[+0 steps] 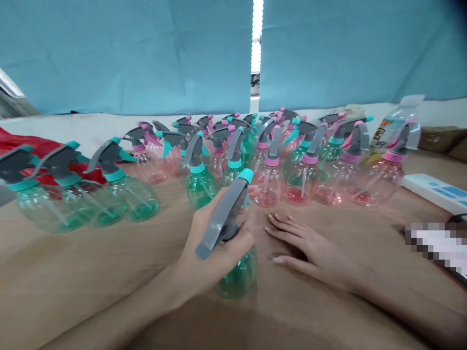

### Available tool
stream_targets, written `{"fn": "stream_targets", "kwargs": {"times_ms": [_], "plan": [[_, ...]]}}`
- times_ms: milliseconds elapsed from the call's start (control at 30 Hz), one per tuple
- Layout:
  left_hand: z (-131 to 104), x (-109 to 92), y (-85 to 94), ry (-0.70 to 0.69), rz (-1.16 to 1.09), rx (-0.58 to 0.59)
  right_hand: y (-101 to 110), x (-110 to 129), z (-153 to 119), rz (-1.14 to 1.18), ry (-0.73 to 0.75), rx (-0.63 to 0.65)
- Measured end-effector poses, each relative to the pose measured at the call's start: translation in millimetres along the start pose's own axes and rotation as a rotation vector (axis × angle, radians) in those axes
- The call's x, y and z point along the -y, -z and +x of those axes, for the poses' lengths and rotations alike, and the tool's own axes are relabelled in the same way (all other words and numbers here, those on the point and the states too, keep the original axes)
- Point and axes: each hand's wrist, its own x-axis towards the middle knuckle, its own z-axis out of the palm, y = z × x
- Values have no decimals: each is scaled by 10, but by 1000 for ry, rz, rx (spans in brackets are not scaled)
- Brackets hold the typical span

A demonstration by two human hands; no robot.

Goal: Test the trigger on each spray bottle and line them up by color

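My left hand point(204, 248) is wrapped round the neck of a green spray bottle point(239, 274) with a grey trigger head and a teal nozzle. The nozzle points away from me, and my fingers hide the collar and trigger. To its right, my right hand point(306, 243) rests palm down on the brown table point(153, 272), fingers stretched out and holding nothing. Just beyond my hands stand a green spray bottle point(200, 184) and a pink spray bottle point(268, 187), both with grey heads.
Several green spray bottles point(134, 197) stand at the left before a red cloth or bag point(91, 167). Pink and green ones crowd the back. At the right are a clear drink bottle point(396, 121), a white device with blue buttons point(438, 189) and a pixelated phone-like object point(438, 245).
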Motion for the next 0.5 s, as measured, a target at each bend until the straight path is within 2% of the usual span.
{"fn": "stream_targets", "kwargs": {"times_ms": [500], "plan": [[-13,56,-23,-32,-49,17,16,15,10,-45,-19,39]]}}
